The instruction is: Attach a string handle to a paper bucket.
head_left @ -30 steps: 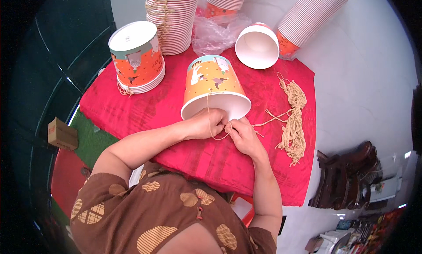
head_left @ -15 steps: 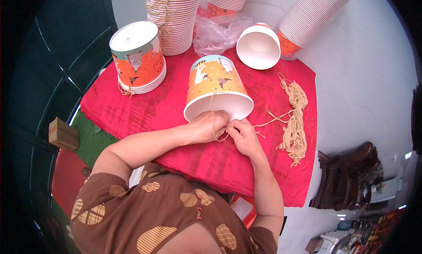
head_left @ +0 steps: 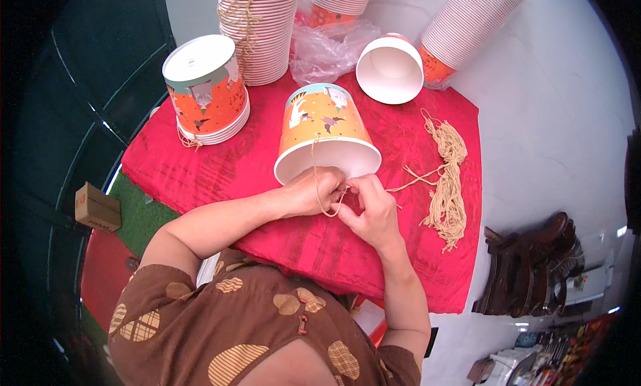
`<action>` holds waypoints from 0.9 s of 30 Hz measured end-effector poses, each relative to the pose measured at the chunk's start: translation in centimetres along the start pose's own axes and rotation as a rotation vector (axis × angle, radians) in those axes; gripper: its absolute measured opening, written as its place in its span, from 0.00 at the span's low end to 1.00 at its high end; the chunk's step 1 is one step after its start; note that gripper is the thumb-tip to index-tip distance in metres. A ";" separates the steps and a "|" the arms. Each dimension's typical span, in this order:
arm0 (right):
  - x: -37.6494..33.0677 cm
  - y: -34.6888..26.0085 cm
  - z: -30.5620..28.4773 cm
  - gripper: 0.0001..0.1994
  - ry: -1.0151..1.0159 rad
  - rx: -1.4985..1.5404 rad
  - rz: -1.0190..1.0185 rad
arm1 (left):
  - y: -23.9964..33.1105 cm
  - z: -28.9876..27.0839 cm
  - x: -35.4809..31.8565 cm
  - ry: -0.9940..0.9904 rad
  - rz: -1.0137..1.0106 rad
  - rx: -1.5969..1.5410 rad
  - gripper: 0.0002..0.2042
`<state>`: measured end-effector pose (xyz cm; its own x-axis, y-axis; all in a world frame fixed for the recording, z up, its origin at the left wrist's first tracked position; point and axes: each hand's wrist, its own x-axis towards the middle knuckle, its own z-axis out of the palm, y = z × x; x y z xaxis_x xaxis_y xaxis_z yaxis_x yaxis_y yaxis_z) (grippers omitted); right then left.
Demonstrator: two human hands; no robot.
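An orange patterned paper bucket (head_left: 325, 122) is tipped on the red-covered table, its white mouth facing me. From a point near its rim a thin tan string (head_left: 314, 160) hangs in a loop down to my fingers. My left hand (head_left: 312, 191) is closed at the bucket's mouth, its fingertips pinching the string and partly hidden. Close beside it, my right hand (head_left: 371, 211) pinches the string between thumb and forefinger. To the right lies a bundle of tan strings (head_left: 449, 179), with loose strands reaching toward my right hand.
An upside-down orange bucket stack (head_left: 207, 106) stands at the left, a tall stack with strings (head_left: 260, 36) behind it. Crumpled clear plastic (head_left: 330, 49), an open white bucket (head_left: 390, 71) and a leaning stack (head_left: 471, 29) are at the back. A cardboard box (head_left: 97, 207) sits beyond the left edge.
My right hand has turned and risen slightly, its fingers spreading apart somewhat more around the string. The string loop has narrowed.
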<state>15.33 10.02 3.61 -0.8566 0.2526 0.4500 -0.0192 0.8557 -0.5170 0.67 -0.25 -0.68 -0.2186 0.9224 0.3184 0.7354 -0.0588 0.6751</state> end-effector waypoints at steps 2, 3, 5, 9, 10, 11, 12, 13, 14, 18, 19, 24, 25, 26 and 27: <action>0.3 -0.1 0.3 0.20 0.079 0.047 -0.179 | -0.1 0.1 0.1 0.025 0.006 0.001 0.07; 0.3 0.0 0.5 0.20 0.079 0.047 -0.179 | 0.0 0.1 0.1 0.031 -0.010 0.002 0.07; 0.3 0.2 0.7 0.23 0.070 0.034 -0.189 | 0.0 0.1 0.2 0.037 -0.027 0.002 0.07; 0.0 0.6 1.1 0.18 -0.003 0.083 -0.203 | 0.0 -0.4 0.2 -0.013 -0.010 0.013 0.09; -0.2 0.6 1.4 0.16 -0.035 0.133 -0.192 | 0.0 -0.6 0.2 -0.037 0.003 0.018 0.10; -0.3 0.5 1.6 0.14 -0.068 0.183 -0.181 | 0.0 -0.6 0.1 -0.036 0.003 0.018 0.10; -0.2 0.4 1.6 0.11 -0.062 0.201 -0.192 | 0.0 -0.7 0.1 -0.043 0.002 0.007 0.10; -0.1 0.4 1.6 0.11 -0.062 0.200 -0.191 | 0.0 -0.7 0.1 -0.051 0.002 -0.005 0.11; 0.0 0.6 1.5 0.11 -0.055 0.197 -0.224 | 0.1 -0.6 0.1 -0.052 0.003 -0.005 0.11; -0.1 1.3 1.5 0.09 -0.073 0.183 -0.288 | -0.2 -0.3 0.2 -0.030 -0.062 -0.037 0.08; -0.1 1.3 1.5 0.09 -0.073 0.184 -0.288 | -0.4 -0.2 0.2 -0.039 -0.068 -0.037 0.06; -0.3 1.8 1.5 0.07 -0.031 0.325 -0.231 | -0.4 0.0 0.3 0.015 -0.054 -0.065 0.05; -0.3 2.1 1.6 0.07 -0.031 0.325 -0.230 | -0.3 -0.1 0.3 -0.013 -0.074 -0.065 0.04; -0.4 2.4 1.6 0.07 -0.005 0.304 -0.211 | -0.1 -0.2 0.3 -0.013 -0.073 -0.065 0.04; -0.5 2.6 1.6 0.06 0.021 0.282 -0.191 | 0.1 -0.3 0.3 -0.009 -0.070 -0.057 0.04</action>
<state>14.87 11.38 0.94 -0.8130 0.1118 0.5715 -0.3227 0.7305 -0.6019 0.45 -0.11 -0.30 -0.2618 0.9285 0.2632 0.6809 -0.0155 0.7322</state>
